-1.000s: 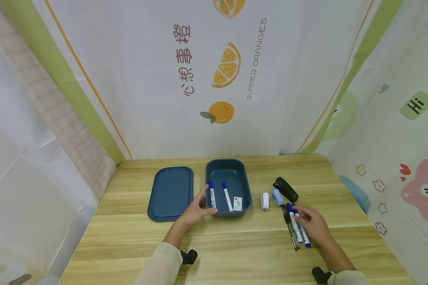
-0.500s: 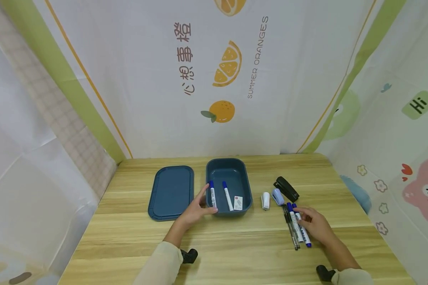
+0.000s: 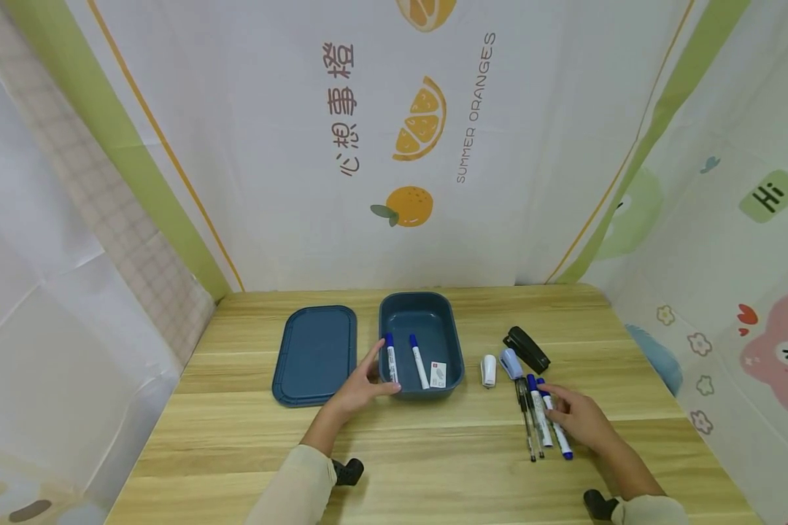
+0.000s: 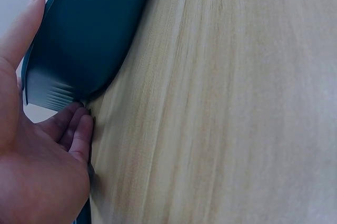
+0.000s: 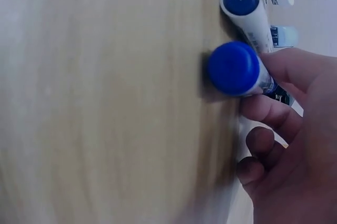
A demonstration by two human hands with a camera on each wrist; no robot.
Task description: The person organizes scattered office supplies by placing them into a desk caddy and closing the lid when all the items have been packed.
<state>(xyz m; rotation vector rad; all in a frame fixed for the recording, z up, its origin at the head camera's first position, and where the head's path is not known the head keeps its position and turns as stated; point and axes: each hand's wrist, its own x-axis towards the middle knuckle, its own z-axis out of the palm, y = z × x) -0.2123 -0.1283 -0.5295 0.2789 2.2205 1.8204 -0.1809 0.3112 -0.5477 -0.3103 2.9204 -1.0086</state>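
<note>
My left hand (image 3: 354,394) touches the near left corner of a dark blue plastic box (image 3: 455,332), thumb and forefinger spread along its rim. Inside lie two white markers with blue caps, one by the left wall (image 3: 392,364) and another marker (image 3: 419,364) to its right. On the table at the right, my right hand (image 3: 581,417) pinches a blue-capped marker (image 3: 562,440) between thumb and forefinger; its blue end (image 5: 234,68) faces the right wrist camera. A second blue-capped marker (image 3: 541,419) lies just left of it, beside black pens (image 3: 525,423).
The box's flat blue lid (image 3: 315,357) lies to its left. Behind the pens are a black stapler (image 3: 527,350), a small lavender object (image 3: 511,363) and a small white one (image 3: 488,370). A small white packet (image 3: 438,375) sits in the box's near right corner.
The loose marker and black pens beside the right hand have shifted slightly left and spread apart. The right hand has barely moved; the left hand and box stay in place.
</note>
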